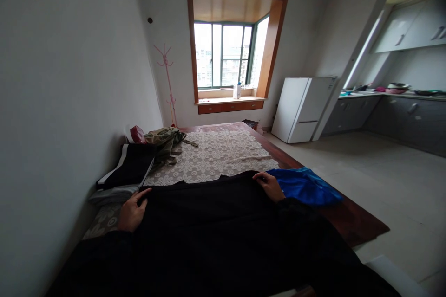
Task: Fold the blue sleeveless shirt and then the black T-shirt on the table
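A black garment (209,222) is spread wide in front of me across the table, its far edge running between my two hands. My left hand (133,211) holds it by the far left corner, with the thumb and index finger on the cloth. At the far right corner, my right hand (270,186) pinches the edge between thumb and fingers. Just beyond that hand lies a crumpled blue cloth item (304,186). Left of the garment, a folded black piece with a white stripe (127,165) rests on grey folded cloth (113,194). Dark sleeves cover both my forearms.
A patterned tablecloth (223,151) covers part of the reddish-brown table (358,222). An olive backpack (165,141) and a dark red item (137,134) sit by the left wall. Beyond are a pink coat stand (169,79), a window, a white fridge (303,109) and kitchen cabinets (400,118).
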A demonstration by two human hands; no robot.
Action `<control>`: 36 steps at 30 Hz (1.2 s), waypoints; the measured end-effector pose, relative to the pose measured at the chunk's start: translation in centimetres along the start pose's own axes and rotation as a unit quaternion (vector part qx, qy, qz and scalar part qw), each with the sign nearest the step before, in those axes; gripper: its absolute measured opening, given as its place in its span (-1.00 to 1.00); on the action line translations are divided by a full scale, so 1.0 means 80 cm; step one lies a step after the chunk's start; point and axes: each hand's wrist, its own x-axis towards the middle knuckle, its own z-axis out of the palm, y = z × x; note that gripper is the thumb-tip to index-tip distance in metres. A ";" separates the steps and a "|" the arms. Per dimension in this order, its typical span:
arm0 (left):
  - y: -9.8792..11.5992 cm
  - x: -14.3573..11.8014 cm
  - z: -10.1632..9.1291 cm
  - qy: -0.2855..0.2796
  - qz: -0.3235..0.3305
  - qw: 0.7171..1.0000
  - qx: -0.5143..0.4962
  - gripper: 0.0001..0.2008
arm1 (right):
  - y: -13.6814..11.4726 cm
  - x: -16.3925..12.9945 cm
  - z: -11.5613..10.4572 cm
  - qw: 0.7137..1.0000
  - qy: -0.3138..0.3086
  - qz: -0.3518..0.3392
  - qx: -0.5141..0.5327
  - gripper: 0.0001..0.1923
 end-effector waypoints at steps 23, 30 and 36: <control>0.018 -0.012 -0.011 0.009 0.022 0.999 -0.024 -0.54 | -0.003 -0.007 0.000 1.000 0.008 0.023 0.002 -0.56; 0.016 -0.010 -0.009 -0.011 0.005 1.000 -0.001 -0.55 | 0.001 -0.004 -0.002 0.998 -0.029 0.044 -0.016 -0.49; 0.005 -0.004 -0.009 -0.055 -0.029 0.998 0.003 -0.52 | 0.002 0.002 -0.007 0.995 -0.081 0.052 -0.013 -0.38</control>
